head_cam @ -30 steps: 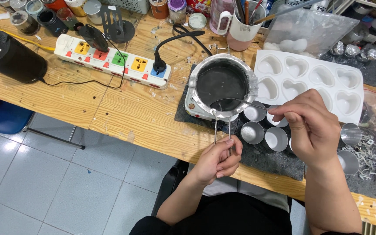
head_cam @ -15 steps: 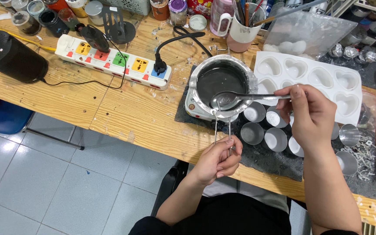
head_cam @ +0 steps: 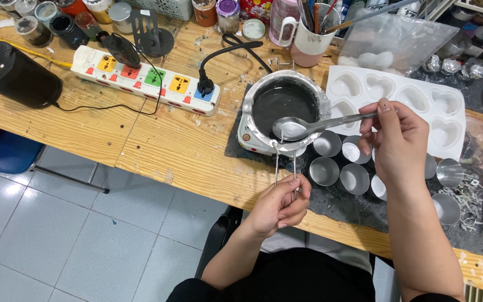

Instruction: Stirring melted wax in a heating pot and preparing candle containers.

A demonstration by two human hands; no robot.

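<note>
My right hand (head_cam: 399, 144) holds a metal spoon (head_cam: 308, 126) by its handle; its bowl, with pale liquid in it, hovers over the near rim of a small metal pot (head_cam: 284, 103) of dark liquid on a white heater. My left hand (head_cam: 279, 207) grips the pot's thin wire handle (head_cam: 285, 168) at the table's near edge. Several small round metal cups (head_cam: 325, 170) stand on a dark mat just right of the pot, under my right hand.
A white heart-shaped mould tray (head_cam: 415, 100) lies behind the cups. A multicoloured power strip (head_cam: 146, 78) and a black cylinder (head_cam: 12, 72) sit at the left. Jars, a mug of tools (head_cam: 314, 33) and a plastic bag (head_cam: 395, 36) line the back. Wicks (head_cam: 470, 204) lie right.
My right hand lifted the spoon from the pot's liquid, turned its bowl upward with liquid in it, and brought it over the near rim. The left hand has not moved.
</note>
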